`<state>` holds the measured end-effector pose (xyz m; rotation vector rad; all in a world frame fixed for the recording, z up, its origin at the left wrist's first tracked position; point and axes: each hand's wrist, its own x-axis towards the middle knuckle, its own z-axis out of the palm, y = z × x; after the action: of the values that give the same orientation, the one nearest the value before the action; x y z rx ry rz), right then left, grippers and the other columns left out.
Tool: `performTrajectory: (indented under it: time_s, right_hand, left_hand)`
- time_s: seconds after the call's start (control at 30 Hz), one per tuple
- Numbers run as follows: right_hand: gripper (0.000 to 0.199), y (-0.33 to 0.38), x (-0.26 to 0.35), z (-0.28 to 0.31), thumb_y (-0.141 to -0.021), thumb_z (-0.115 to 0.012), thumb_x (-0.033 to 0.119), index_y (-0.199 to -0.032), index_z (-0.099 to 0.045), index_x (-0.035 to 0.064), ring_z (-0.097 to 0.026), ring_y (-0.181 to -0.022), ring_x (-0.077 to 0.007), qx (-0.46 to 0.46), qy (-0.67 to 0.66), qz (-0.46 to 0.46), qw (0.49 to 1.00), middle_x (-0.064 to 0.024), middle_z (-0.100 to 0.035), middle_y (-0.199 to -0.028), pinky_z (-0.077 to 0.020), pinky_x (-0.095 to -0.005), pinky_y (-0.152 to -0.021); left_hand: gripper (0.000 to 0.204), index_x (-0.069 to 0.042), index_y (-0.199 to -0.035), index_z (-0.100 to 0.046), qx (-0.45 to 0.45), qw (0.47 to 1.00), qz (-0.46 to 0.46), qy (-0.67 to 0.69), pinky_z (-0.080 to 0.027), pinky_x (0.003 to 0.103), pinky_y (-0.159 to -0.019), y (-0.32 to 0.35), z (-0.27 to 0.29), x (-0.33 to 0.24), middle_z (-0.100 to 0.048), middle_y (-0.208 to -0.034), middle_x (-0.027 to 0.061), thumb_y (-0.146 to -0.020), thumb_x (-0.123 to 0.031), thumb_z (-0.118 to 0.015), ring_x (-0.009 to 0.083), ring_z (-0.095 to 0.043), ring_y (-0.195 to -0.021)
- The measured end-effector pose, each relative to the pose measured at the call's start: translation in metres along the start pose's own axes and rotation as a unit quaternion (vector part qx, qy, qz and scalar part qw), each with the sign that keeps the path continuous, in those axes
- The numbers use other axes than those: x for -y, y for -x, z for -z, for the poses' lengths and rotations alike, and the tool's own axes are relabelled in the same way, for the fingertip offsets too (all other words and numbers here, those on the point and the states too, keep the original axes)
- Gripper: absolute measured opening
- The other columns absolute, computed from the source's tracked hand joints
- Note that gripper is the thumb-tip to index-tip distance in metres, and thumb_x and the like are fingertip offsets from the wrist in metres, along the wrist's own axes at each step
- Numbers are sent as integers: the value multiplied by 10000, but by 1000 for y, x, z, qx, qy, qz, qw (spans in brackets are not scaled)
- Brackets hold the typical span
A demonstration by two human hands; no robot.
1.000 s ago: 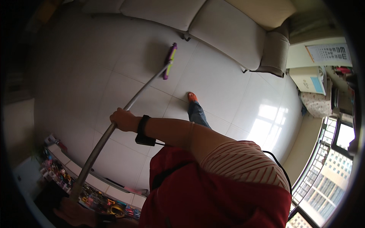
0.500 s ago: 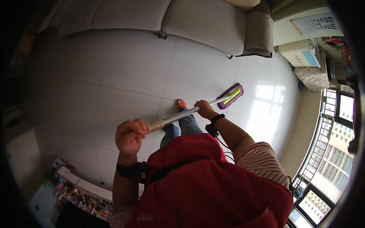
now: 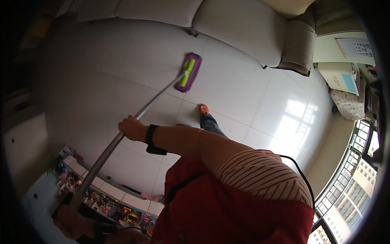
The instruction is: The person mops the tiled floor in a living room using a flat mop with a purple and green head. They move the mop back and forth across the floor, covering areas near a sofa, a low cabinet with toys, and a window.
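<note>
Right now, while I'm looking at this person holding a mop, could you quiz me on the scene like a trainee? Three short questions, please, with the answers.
1. Which colour surrounds the green middle of the mop head?
A) blue
B) purple
C) white

2. True or false: the left hand holds the pole closer to the mop head than the right hand does.

3. Fill the gap: along the top of the picture, beyond the mop head, stands a grey ____.

Key:
1. B, purple.
2. False: the right hand holds the pole closer to the mop head; the left hand is near the other end.
3. Sofa.
</note>
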<state>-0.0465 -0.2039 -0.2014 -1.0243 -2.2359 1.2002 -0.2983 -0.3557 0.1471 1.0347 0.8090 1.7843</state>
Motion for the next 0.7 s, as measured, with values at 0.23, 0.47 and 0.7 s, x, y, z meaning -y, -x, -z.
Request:
performTrajectory:
  time_s: [0.23,0.47,0.7]
  right_hand:
    - [232,24,-26,60,-718,-719,210,-764,-588,24,-582,-780,-317,-156,-134,60,977,-136,-606,-773,-436,-396,-775]
    - [234,188,-131,83,-624,-704,49,-766,-520,74,-512,-781,-358,-348,-40,-151,924,-138,-546,-794,-424,-438,-755]
    - [214,243,-158,28,-680,-734,125,-644,-531,69,-525,-740,-331,-363,70,-222,902,-107,-542,-675,-413,-408,-717]
  left_hand:
    - [175,-31,-903,-473,-118,924,-146,-335,-333,381,-649,-67,-57,50,-371,-585,48,-940,-140,-342,188,-358,-556]
    - [229,-84,-810,-453,126,985,122,-7,-288,241,-474,-67,-139,222,-322,-448,-34,-962,-200,-327,71,-274,-392]
    - [179,-90,-763,-453,188,954,222,73,-313,288,-511,23,-106,261,-367,-501,-7,-903,-182,-388,124,-343,-467]
